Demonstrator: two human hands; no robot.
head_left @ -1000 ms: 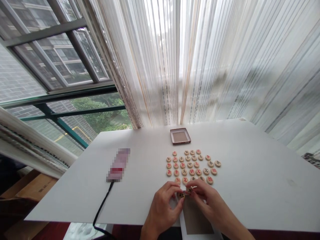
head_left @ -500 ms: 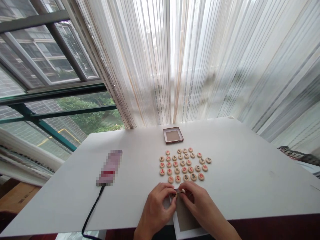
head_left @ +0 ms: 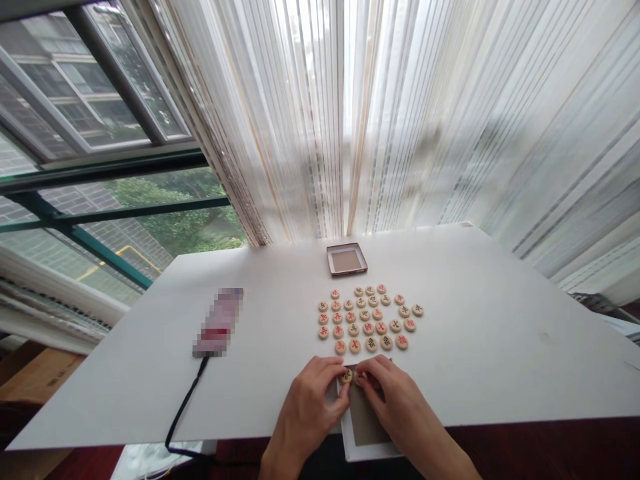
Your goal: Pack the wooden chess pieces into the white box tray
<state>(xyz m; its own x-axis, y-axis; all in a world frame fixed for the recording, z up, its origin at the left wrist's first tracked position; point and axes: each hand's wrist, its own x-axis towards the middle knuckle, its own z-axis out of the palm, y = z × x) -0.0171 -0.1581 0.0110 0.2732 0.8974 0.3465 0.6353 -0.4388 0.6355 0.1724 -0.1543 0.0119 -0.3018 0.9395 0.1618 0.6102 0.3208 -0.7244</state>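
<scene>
My left hand (head_left: pixel 311 400) pinches a round wooden xiangqi piece (head_left: pixel 347 376) with a black character between thumb and fingers. Close beside it, my right hand (head_left: pixel 395 393) has thumb and fingertips closed on another pale xiangqi piece (head_left: pixel 357 377), mostly hidden by the fingers. Both hands are over the far left corner of a shallow white-rimmed box (head_left: pixel 350 437) with a brown bottom, partly covered by my right hand. Beyond the hands, several xiangqi pieces (head_left: pixel 369 328) with red or black characters lie in loose rows on the white table.
A shallow box lid (head_left: pixel 347 259) lies behind the pieces on the white table (head_left: pixel 280 300). To the left is a blurred-out pinkish object (head_left: pixel 219 323) with a black cord (head_left: pixel 183 403) running off the front edge. Curtains (head_left: pixel 320 133) and a window (head_left: pixel 100 80) stand behind.
The piece in my left hand has turned so its black character faces up more. My right fingers have shifted slightly left, toward it. The whole view has tilted a little.
</scene>
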